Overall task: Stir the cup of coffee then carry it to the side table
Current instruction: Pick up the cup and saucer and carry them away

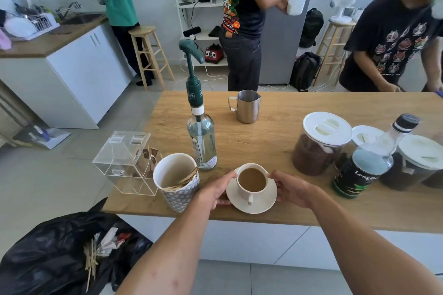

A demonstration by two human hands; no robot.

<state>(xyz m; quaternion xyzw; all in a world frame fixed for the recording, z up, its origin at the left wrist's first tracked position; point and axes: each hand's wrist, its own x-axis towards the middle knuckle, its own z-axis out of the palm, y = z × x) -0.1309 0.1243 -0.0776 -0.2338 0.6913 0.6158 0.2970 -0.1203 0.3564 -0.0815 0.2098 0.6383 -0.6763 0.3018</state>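
Note:
A white cup of milky coffee (252, 181) stands on a white saucer (260, 206) near the front edge of the wooden table (271, 141), its handle turned toward me. My left hand (215, 193) holds the saucer's left rim, fingers curled around its edge. On the other side, my right hand (291, 189) grips the right rim, fingertips touching the cup's side. No stirrer is in the cup.
Left of the saucer stands a patterned paper cup (177, 182) with wooden stirrers, beside a clear acrylic box (124, 163). A pump bottle (201, 136) and steel jug (247, 106) stand behind. Lidded jars (321, 143) and a dark bottle (366, 165) sit right. A black rubbish bag (55, 254) lies lower left. People stand beyond the table.

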